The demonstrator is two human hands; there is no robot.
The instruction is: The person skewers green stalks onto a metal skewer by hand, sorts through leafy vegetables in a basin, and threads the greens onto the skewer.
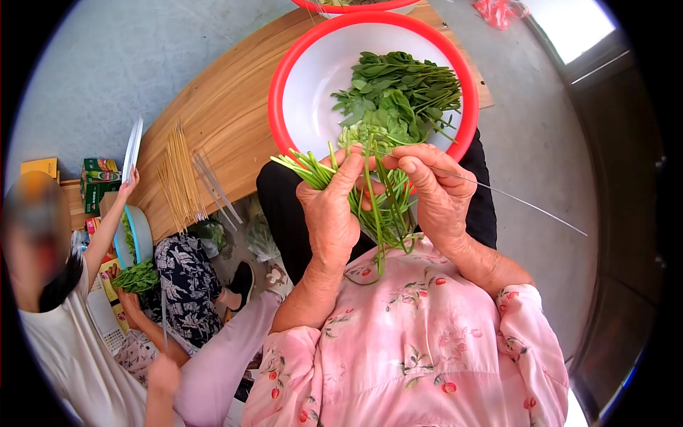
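My left hand (pixel 332 206) is closed round a bunch of green stems (pixel 306 167), whose thin ends hang down in front of my pink shirt. My right hand (pixel 440 196) pinches a long thin metal skewer (pixel 530 205), which runs from between my hands out to the right. The skewer's other end lies among the stems at my left fingertips, too small to make out. Just beyond my hands, a white basin with a red rim (pixel 279 78) holds leafy greens (pixel 405 89).
A wooden board (pixel 235 92) carries bamboo skewers (pixel 179 174) and metal skewers (pixel 213 186). At the left a person (pixel 78 349) holds greens (pixel 136 276) and a white strip-like bundle (pixel 133 146). Another red-rimmed basin (pixel 356 7) stands at the top. Green boxes (pixel 99 181) stand at the left.
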